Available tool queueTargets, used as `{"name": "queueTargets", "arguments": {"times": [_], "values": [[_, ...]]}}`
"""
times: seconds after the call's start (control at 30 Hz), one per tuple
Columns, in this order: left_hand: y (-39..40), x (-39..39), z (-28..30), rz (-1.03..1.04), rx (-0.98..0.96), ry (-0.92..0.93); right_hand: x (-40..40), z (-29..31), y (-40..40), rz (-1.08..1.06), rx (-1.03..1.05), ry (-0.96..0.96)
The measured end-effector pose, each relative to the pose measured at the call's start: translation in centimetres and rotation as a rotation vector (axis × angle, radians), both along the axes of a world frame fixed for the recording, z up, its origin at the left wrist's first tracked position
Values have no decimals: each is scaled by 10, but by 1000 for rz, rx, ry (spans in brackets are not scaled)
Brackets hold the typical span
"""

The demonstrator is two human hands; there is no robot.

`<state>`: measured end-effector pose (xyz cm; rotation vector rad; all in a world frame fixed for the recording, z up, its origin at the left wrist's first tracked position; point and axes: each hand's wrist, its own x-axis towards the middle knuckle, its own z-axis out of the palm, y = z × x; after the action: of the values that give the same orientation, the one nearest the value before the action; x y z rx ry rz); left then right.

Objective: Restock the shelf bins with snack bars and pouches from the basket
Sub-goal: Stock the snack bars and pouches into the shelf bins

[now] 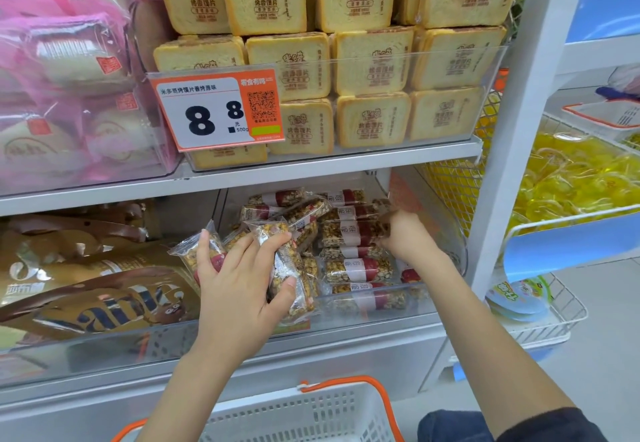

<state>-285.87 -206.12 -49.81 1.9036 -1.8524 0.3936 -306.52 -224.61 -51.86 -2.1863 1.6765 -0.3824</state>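
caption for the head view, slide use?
Left hand holds snack bars while right hand arranges bars in the clear bin.

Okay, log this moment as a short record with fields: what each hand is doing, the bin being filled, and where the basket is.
left hand: left hand grips several snack bars above the bin's front edge
right hand: right hand reaches into the clear bin, fingers on a stacked bar; grip hidden
bin: already holds rows of wrapped bars
basket: white basket with orange rim, below the shelf
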Motion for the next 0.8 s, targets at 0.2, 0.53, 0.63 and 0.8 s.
{"name": "queueTargets", "arguments": {"times": [0.2,0.53,0.63,0.8], "values": [[0,0,-1,8,4,-2,12,6,0,10,-203,-70],[0,0,0,9,-9,3,88,41,-6,544,-307,223],[1,-1,0,4,-8,10,57,57,-3,556,-308,118],[1,-1,-1,1,-18,16,-1,57,18,402,-103,-206]]}}
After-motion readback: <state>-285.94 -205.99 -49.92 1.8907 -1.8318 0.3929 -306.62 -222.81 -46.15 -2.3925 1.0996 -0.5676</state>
